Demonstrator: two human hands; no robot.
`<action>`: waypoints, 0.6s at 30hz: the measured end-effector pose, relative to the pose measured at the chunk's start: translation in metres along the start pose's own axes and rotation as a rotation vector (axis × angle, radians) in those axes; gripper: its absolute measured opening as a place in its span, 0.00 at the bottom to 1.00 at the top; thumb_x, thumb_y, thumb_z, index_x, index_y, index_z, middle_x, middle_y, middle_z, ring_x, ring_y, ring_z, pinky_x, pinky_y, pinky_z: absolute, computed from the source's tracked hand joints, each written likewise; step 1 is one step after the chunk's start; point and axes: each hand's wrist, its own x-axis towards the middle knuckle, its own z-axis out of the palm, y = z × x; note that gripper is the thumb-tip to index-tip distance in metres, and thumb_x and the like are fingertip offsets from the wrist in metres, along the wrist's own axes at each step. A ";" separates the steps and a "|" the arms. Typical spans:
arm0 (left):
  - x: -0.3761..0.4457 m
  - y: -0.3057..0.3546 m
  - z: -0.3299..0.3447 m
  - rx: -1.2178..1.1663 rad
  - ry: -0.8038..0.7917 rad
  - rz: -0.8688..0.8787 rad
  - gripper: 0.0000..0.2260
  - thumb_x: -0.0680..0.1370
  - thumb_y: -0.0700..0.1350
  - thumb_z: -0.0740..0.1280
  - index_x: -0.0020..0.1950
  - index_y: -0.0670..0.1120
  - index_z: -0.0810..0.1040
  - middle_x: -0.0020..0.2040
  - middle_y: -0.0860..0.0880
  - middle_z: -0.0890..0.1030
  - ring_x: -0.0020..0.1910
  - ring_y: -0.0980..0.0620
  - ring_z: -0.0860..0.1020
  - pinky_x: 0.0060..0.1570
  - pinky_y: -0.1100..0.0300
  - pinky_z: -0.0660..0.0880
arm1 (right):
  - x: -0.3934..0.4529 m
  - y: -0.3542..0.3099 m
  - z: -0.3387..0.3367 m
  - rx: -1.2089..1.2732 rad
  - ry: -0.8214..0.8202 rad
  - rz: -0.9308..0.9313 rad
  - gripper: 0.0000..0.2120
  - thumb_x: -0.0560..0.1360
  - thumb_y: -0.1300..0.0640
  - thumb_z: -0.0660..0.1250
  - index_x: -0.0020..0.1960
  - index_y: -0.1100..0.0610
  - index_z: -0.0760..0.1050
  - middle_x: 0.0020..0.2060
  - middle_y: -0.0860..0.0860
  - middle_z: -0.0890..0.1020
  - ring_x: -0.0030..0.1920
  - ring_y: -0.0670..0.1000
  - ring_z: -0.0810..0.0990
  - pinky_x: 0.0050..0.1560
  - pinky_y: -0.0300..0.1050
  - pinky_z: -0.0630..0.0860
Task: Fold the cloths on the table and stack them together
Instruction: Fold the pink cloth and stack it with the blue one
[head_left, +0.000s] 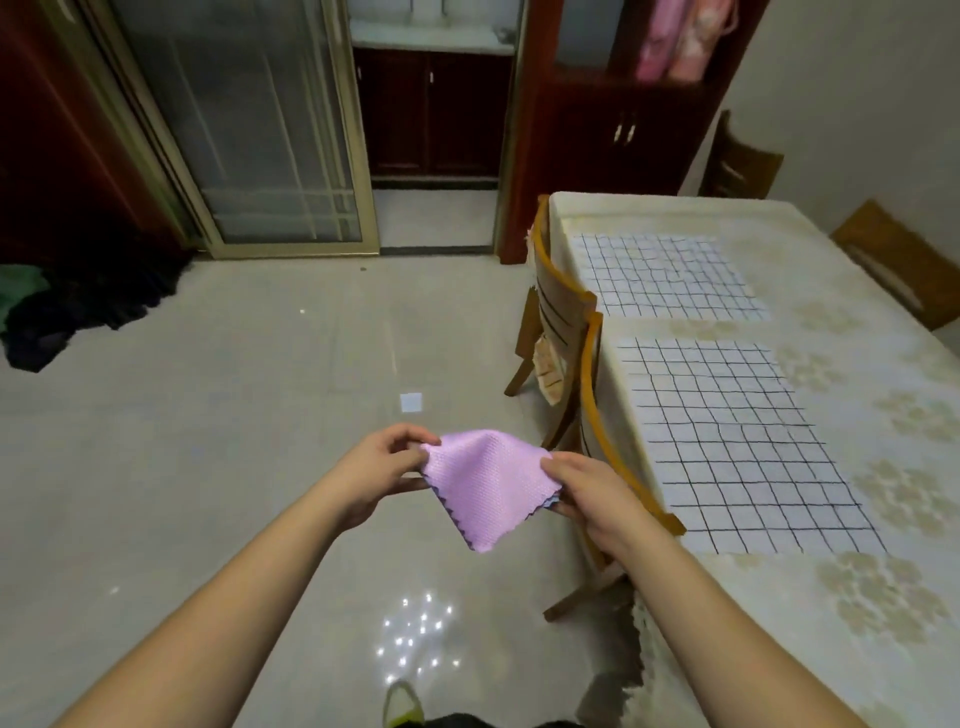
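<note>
A folded pink cloth (491, 486) is held in the air above the floor, off the left edge of the surface (852, 519), pinched at opposite corners by the left hand (382, 470) and right hand (589, 496), the right nearer that edge

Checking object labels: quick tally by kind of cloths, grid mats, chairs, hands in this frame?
Pink cloth, held by left hand and right hand: 1
Grid mats on table: 2
Wooden chairs: 4
Hands: 2
Total: 9
</note>
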 end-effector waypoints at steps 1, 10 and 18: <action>0.014 0.010 -0.008 0.009 -0.020 0.009 0.08 0.76 0.31 0.63 0.49 0.41 0.79 0.43 0.44 0.77 0.38 0.53 0.77 0.43 0.60 0.80 | 0.009 -0.009 0.005 -0.001 0.006 -0.016 0.08 0.77 0.59 0.65 0.53 0.59 0.80 0.46 0.55 0.84 0.46 0.50 0.82 0.49 0.44 0.79; 0.146 0.074 -0.022 0.072 -0.140 0.056 0.08 0.76 0.32 0.65 0.49 0.44 0.79 0.45 0.42 0.75 0.43 0.50 0.76 0.45 0.61 0.81 | 0.089 -0.073 0.007 -0.021 0.173 -0.046 0.09 0.77 0.56 0.65 0.54 0.55 0.81 0.47 0.55 0.85 0.41 0.51 0.82 0.33 0.41 0.78; 0.283 0.129 -0.003 0.114 -0.210 0.022 0.09 0.76 0.31 0.64 0.50 0.43 0.78 0.45 0.45 0.77 0.39 0.54 0.78 0.39 0.67 0.78 | 0.198 -0.123 -0.028 -0.016 0.199 -0.069 0.10 0.79 0.57 0.62 0.58 0.56 0.78 0.50 0.53 0.83 0.49 0.50 0.82 0.40 0.38 0.78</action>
